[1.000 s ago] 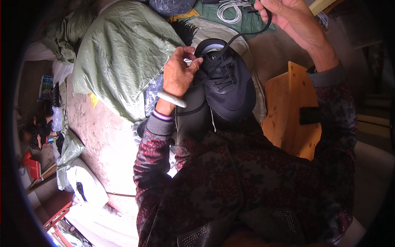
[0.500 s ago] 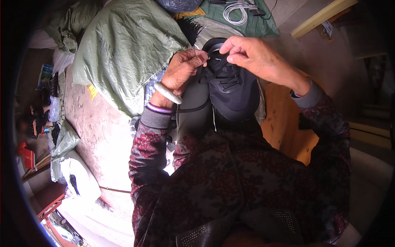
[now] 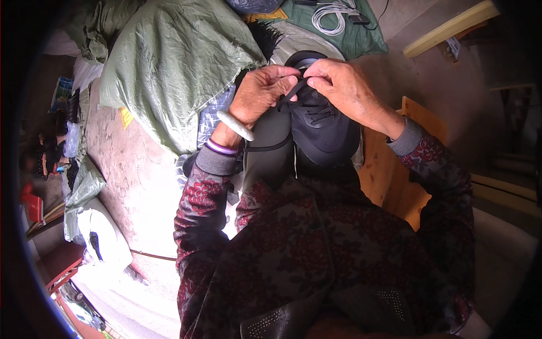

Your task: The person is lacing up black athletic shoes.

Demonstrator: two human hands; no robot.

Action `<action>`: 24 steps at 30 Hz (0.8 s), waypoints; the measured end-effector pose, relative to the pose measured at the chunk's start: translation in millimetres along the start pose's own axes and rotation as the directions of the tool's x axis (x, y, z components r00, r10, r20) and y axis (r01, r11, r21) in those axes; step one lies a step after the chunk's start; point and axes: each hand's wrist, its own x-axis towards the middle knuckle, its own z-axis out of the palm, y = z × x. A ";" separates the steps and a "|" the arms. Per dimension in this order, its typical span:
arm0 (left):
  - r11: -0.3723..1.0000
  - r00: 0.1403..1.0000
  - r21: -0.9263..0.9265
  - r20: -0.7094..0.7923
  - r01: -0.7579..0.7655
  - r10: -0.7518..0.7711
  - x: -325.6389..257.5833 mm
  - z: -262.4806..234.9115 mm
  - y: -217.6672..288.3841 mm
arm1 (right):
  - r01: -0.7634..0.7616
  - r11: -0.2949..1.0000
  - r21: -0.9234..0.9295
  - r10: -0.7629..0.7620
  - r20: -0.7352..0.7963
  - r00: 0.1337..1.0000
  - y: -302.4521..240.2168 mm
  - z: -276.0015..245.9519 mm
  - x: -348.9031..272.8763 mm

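A black sneaker [image 3: 326, 138] rests on my lap, its toe pointing toward me and its opening away. Black lacing crosses its tongue. Above the laced part, my left hand [image 3: 262, 93] pinches a flat black shoelace [image 3: 293, 93] between thumb and fingers. Close beside it, my right hand [image 3: 344, 90] is also closed in a pinch on the lace, near the shoe's collar. The fingertips of both hands nearly meet there. A pale bangle [image 3: 236, 125] circles my left wrist. The lace's far end is hidden by the fingers.
To the left lies a large pale green woven sack [image 3: 175, 73]. A coiled white cable [image 3: 330, 20] sits on a dark green sheet at the top. On the right are a wooden stool [image 3: 389, 164] and a yellowish beam [image 3: 451, 27]. A white bag [image 3: 107, 237] stands at lower left.
My right hand has come down and left, bringing its fingertips close to my left hand's. A flat stretch of lace now shows between them. The view has shifted slightly.
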 end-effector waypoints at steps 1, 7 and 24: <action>1.000 0.999 0.004 0.031 0.007 -0.008 -0.3 2.0 2.2 | -0.006 1.000 0.005 0.006 0.001 1.000 0.0 0.3 0.6; 0.995 0.996 0.042 0.022 -0.091 0.090 10.6 1.9 -13.5 | -0.033 0.999 0.023 0.032 0.010 0.999 0.9 1.5 1.6; 0.987 0.998 0.155 0.037 -0.047 0.042 4.9 0.2 7.4 | -0.177 0.949 0.260 0.116 0.234 0.965 4.5 -12.1 26.1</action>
